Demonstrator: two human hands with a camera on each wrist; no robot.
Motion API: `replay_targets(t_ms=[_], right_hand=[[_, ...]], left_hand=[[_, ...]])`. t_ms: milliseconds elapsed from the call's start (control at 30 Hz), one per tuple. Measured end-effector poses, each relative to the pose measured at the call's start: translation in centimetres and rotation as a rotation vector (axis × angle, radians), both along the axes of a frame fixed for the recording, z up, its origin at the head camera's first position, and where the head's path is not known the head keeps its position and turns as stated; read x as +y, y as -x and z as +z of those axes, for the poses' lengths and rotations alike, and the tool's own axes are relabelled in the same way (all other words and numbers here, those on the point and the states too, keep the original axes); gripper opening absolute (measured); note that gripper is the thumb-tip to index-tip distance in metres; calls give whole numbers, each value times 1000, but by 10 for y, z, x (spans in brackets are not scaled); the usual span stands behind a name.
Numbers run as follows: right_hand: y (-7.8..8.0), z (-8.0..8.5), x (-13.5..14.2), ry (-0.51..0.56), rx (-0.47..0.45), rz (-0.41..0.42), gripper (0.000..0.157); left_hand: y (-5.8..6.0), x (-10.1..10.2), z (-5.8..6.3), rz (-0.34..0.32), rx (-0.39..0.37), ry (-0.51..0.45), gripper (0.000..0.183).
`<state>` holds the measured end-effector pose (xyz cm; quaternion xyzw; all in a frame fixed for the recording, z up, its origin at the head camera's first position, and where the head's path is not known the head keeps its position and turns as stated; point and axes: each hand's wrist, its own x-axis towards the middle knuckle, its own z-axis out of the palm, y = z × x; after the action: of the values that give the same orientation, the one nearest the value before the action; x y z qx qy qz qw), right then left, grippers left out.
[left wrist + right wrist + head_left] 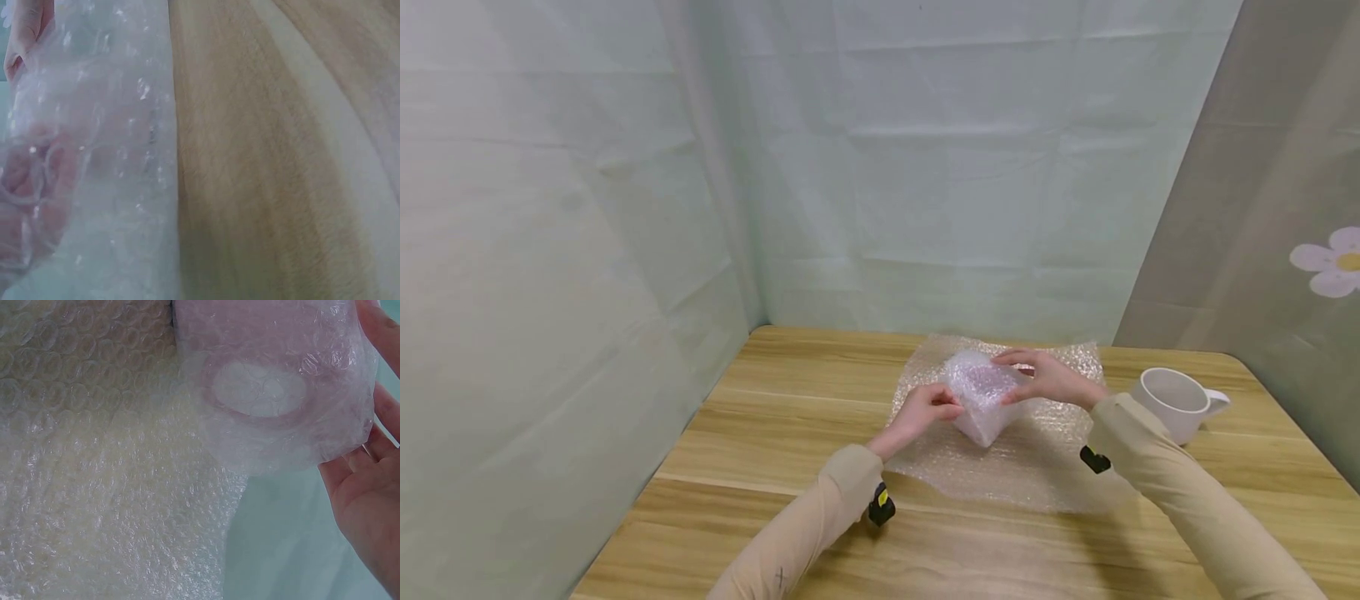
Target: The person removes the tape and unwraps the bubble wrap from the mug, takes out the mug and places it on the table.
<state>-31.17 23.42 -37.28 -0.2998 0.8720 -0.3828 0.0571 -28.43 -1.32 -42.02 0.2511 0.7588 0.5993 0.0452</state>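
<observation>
A pink object (269, 337) with a pale oval end shows through layers of clear bubble wrap, and its exact kind stays hidden. In the head view this wrapped bundle (977, 396) is held tilted over a larger spread of bubble wrap (1022, 475). My left hand (925, 408) pinches the wrap at the bundle's left side. Through the plastic, its curled fingers (37, 200) show blurred in the left wrist view. On the other side my right hand (1051, 379) grips the bundle, thumb and fingers spread around it, as the right wrist view also shows.
A white mug (1176, 404) stands at the right, close to my right forearm, its handle pointing right. The wooden table (790, 400) ends at pale cloth walls (955, 183) at the back and left. Black wrist straps (882, 505) hang below both sleeves.
</observation>
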Motion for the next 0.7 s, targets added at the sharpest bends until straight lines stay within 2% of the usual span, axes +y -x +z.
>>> replay_targets(t_ms=[100,200,333,533,633,700], right_hand=[[0,0,0,2,0,-1,64],[-1,1,0,-12,3,-8,65],[-1,1,1,-30,4,-10,65],[1,2,3,-29,2,-34,66],[1,2,2,-30,-8,-29,67],[0,2,1,-26,-17,-24,67]], left_hand=[[7,2,-7,1,-18,26,8],[9,2,-7,-19,-36,38,9],[10,1,-4,-57,-68,46,8],[11,-1,6,-67,-31,103,8],[10,-3,7,-75,-40,90,7],[4,-6,13,-89,-57,72,5]])
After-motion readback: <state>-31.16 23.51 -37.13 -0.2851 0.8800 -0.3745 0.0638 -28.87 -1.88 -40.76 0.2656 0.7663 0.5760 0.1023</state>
